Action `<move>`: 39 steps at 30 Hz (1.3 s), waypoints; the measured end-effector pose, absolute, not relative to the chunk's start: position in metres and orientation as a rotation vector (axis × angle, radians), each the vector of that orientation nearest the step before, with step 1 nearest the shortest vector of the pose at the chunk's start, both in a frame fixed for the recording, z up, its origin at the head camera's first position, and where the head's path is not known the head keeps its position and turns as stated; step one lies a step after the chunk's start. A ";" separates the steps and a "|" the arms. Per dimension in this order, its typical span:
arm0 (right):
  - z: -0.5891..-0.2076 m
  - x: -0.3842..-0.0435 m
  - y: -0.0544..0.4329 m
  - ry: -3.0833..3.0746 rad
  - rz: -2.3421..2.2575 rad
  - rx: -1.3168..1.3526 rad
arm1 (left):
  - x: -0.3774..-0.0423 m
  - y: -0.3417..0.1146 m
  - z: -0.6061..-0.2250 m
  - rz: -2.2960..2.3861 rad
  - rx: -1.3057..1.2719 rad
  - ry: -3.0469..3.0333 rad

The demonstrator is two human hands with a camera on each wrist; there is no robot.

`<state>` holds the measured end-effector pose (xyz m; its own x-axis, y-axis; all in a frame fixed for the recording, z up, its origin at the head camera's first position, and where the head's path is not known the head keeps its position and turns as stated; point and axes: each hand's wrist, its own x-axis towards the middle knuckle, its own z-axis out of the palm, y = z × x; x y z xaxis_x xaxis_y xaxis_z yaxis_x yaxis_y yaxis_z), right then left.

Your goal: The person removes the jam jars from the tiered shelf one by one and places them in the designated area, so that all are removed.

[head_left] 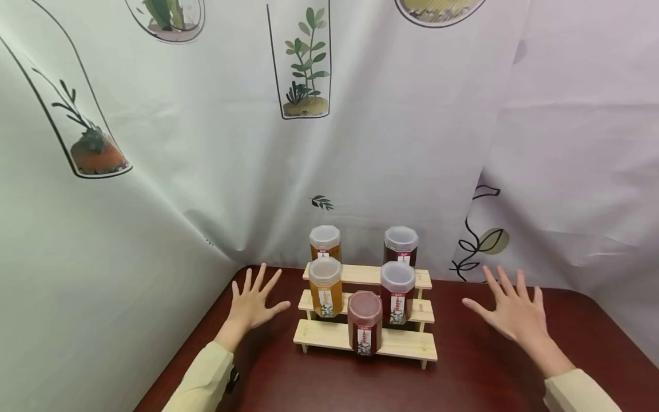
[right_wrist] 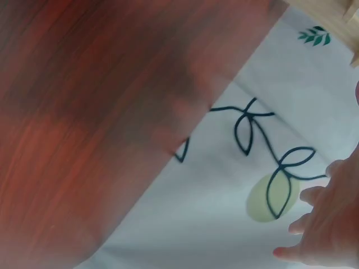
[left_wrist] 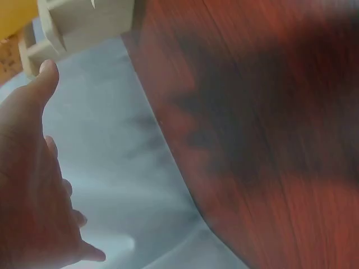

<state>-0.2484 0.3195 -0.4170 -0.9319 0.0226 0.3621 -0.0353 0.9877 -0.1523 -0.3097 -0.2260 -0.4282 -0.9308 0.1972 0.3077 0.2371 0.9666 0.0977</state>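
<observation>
My left hand (head_left: pixel 252 304) is held over the table to the left of a wooden tiered stand, fingers spread and straight, holding nothing. To the right of the stand my right hand (head_left: pixel 516 313) is spread the same way, also holding nothing. On the stand's bottom step (head_left: pixel 321 333) sits a dark red jar (head_left: pixel 365 323) with a reddish lid. The middle step carries an orange jar (head_left: pixel 326 287) at left and a dark red jar (head_left: pixel 397 293) at right. At the top stand an amber jar (head_left: pixel 325 243) and a dark jar (head_left: pixel 400 246). These have whitish lids.
The dark red wooden table (head_left: pixel 309 383) has a rounded far right corner. Behind and to the left hangs a pale cloth (head_left: pixel 391 160) printed with plants. Close to my left thumb, the stand's end (left_wrist: pixel 92 28) shows in the left wrist view.
</observation>
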 end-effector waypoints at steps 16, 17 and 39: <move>-0.389 -0.262 0.266 -2.762 0.572 0.070 | -0.276 -0.195 -0.440 -0.958 -0.389 -2.881; -0.387 -0.262 0.264 -2.763 0.622 0.074 | -0.276 -0.193 -0.442 -1.000 -0.391 -2.884; -0.350 -0.292 0.204 -2.436 1.599 0.317 | -0.265 -0.175 -0.476 -1.834 -0.382 -2.437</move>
<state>-0.2922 0.2042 -0.3501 -0.9547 -0.0641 0.2906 -0.2921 0.3885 -0.8739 -0.2653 -0.1748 -0.4765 -0.9669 0.1566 0.2014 0.2368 0.2581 0.9366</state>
